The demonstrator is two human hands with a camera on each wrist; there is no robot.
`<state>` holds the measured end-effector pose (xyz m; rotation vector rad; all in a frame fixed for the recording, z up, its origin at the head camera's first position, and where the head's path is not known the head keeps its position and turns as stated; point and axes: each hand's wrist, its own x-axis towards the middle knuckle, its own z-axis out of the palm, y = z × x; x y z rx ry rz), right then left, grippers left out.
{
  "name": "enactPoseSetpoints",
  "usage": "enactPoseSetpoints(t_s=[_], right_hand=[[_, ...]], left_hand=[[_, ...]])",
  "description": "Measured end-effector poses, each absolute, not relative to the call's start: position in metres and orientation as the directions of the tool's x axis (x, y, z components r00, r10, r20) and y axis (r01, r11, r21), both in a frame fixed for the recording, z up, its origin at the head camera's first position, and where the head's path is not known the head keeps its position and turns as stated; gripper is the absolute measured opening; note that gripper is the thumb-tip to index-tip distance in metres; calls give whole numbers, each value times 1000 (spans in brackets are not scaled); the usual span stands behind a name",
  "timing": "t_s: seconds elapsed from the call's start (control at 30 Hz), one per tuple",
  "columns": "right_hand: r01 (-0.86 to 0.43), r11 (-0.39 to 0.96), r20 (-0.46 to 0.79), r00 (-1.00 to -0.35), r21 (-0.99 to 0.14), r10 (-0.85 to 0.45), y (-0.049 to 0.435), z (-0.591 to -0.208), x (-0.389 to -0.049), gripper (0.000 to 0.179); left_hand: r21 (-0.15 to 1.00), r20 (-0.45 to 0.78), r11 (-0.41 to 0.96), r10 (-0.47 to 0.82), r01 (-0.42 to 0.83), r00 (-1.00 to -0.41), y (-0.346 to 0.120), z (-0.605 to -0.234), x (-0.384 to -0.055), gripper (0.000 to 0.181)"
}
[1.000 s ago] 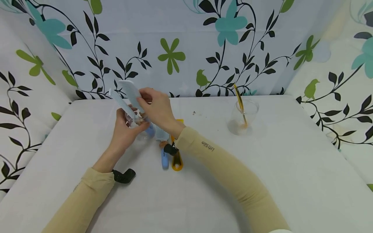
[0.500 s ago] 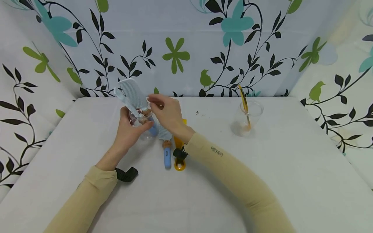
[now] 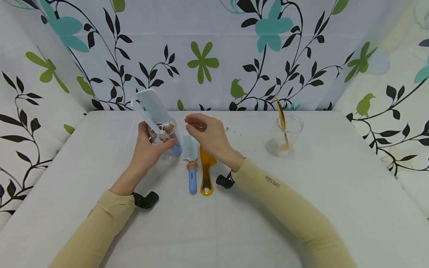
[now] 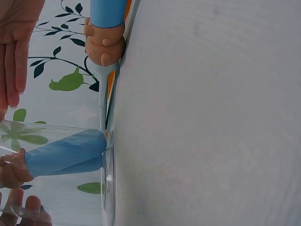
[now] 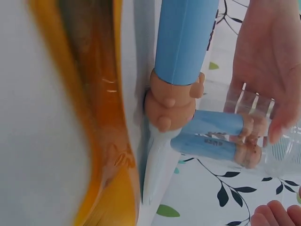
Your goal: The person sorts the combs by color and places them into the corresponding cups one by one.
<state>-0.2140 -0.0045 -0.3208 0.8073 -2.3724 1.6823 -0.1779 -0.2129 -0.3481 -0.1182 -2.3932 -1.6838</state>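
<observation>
My left hand [image 3: 147, 150] grips a clear plastic cup [image 3: 176, 143], thumb across its near side and fingers behind. Two pale-blue combs [image 3: 155, 108] lean to the left in it, teeth up. Through the cup wall in the left wrist view their blue handles [image 4: 70, 153] reach the bottom. My right hand [image 3: 212, 137] hovers right of the cup, fingers loosely bent around nothing. Below it on the table lies a third pale-blue comb [image 3: 190, 148] with a brown bear-like figure above its blue handle. Beside that comb is an amber comb [image 3: 207, 167], partly covered by the right hand.
A second clear cup [image 3: 296, 128] stands at the back right with a yellow-brown comb [image 3: 281, 117] leaning in it. A few dark specks [image 3: 232, 131] lie on the white table [image 3: 234, 223]. Patterned cloth [image 3: 161, 22] walls the back and sides.
My right hand has let go of a pale-blue comb, which now stands in the cup, and moved away to the right. The left hand keeps its grip on the cup.
</observation>
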Motion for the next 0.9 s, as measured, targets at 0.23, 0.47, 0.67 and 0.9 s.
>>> enactPoseSetpoints(t_s=[0.23, 0.47, 0.67, 0.9], right_hand=[[-485, 285, 376, -853, -827, -362, 28, -322, -205, 32], [-541, 306, 454, -834, -783, -314, 66, -315, -197, 34], [-610, 341, 546, -792, -715, -274, 96, -311, -187, 37], [-754, 282, 726, -652, -593, -219, 132, -301, -172, 41]], left_hand=[[923, 209, 340, -55, 179, -976, -212, -350, -177, 89], [919, 219, 346, -54, 187, -974, -213, -348, -177, 88], [918, 211, 356, -64, 176, -975, -213, -348, -178, 89], [917, 214, 357, -56, 180, -975, -213, -348, -178, 89]])
